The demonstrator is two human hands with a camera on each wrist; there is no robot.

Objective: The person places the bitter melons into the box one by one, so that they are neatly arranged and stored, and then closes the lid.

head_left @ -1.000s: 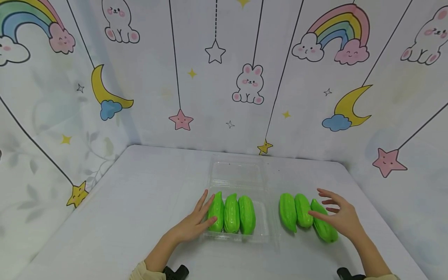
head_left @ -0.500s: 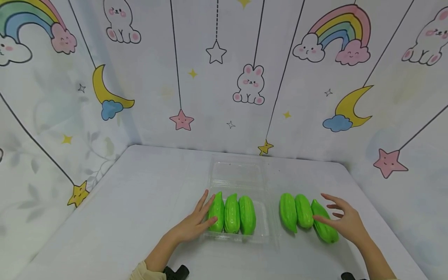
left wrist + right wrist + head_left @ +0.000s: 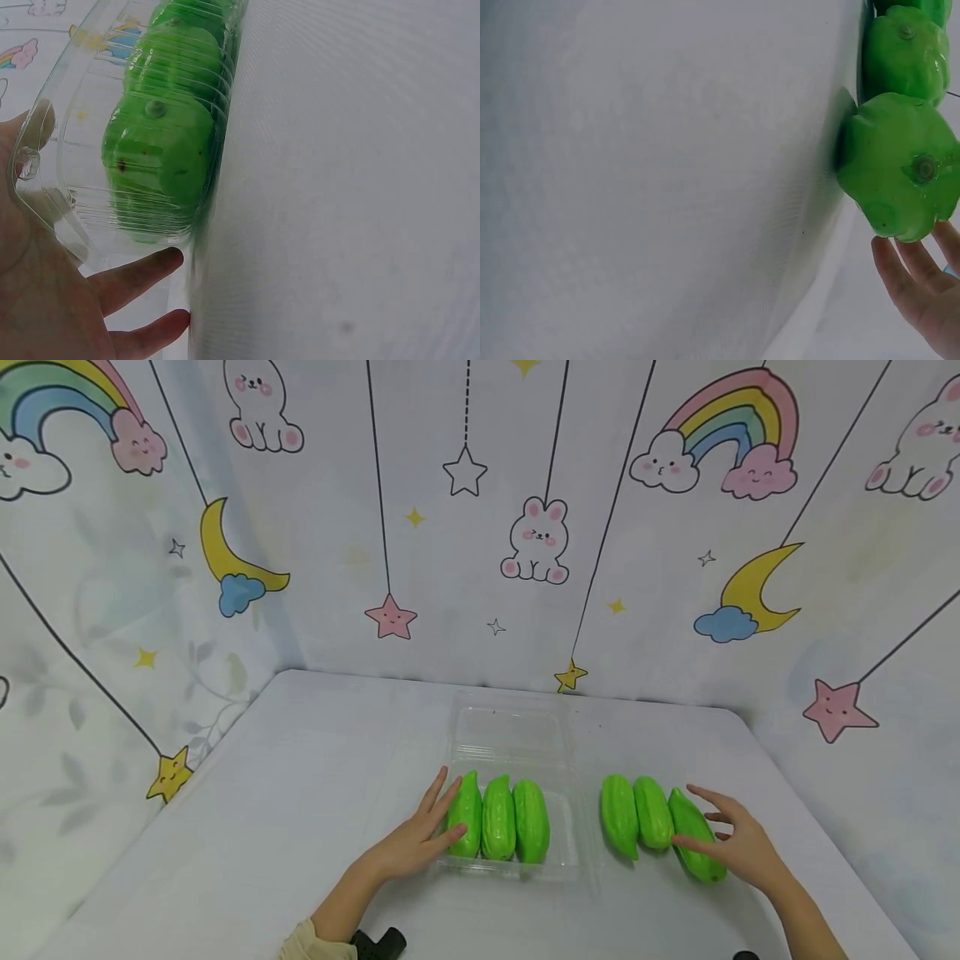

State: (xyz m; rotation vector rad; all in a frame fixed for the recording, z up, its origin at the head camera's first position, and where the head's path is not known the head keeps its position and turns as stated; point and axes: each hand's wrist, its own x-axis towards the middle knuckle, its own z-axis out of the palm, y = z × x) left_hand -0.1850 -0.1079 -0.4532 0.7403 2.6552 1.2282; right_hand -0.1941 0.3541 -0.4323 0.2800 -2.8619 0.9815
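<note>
My left hand [image 3: 411,842] rests, fingers spread, against the left side of a clear plastic clamshell box [image 3: 564,835]. Three bright green ribbed gourds [image 3: 498,818] lie side by side in the box. In the left wrist view, the box wall [image 3: 90,161] stands beside the palm, with a gourd [image 3: 161,142] showing through it. My right hand [image 3: 738,843] is over the rightmost loose gourd [image 3: 693,827], thumb across its left side and the other fingers on its right. The right wrist view has fairly straight fingertips right at that gourd's edge [image 3: 896,165]; the thumb is hidden there.
Two more green gourds, a left one [image 3: 618,817] and a middle one [image 3: 653,814], lie on the white table [image 3: 322,760] between the box and my right hand. The raised lid [image 3: 510,731] extends behind the box. A printed cloth wall [image 3: 420,552] surrounds the table.
My right hand has moved slightly right and down, closer around the rightmost gourd. My left hand, the box and the gourds stay where they were.
</note>
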